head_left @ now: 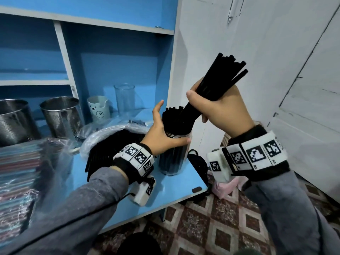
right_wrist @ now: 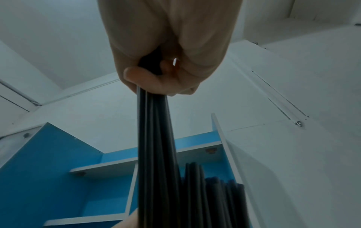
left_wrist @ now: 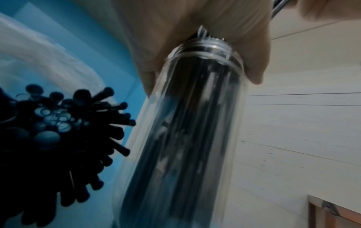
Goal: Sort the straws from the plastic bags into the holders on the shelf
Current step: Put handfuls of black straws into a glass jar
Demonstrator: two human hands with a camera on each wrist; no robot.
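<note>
A clear jar (head_left: 173,159) (left_wrist: 185,138) full of black straws stands near the right front corner of the blue shelf top (head_left: 176,188). My left hand (head_left: 163,133) (left_wrist: 195,38) grips the jar around its threaded neck. My right hand (head_left: 219,107) (right_wrist: 166,61) holds a bundle of black straws (head_left: 220,80) (right_wrist: 154,154) tilted up to the right, its lower ends dipping into the jar mouth among the straws (head_left: 173,116) standing there. A clear plastic bag (head_left: 110,137) with more black straws (left_wrist: 64,138) lies just left of the jar.
Two perforated steel holders (head_left: 60,116) (head_left: 14,120), a pale bear mug (head_left: 99,108) and an empty clear glass (head_left: 125,97) stand at the back. A bag of coloured straws (head_left: 20,173) lies at the left. White cupboard doors (head_left: 276,70) are at the right, patterned floor (head_left: 211,218) below.
</note>
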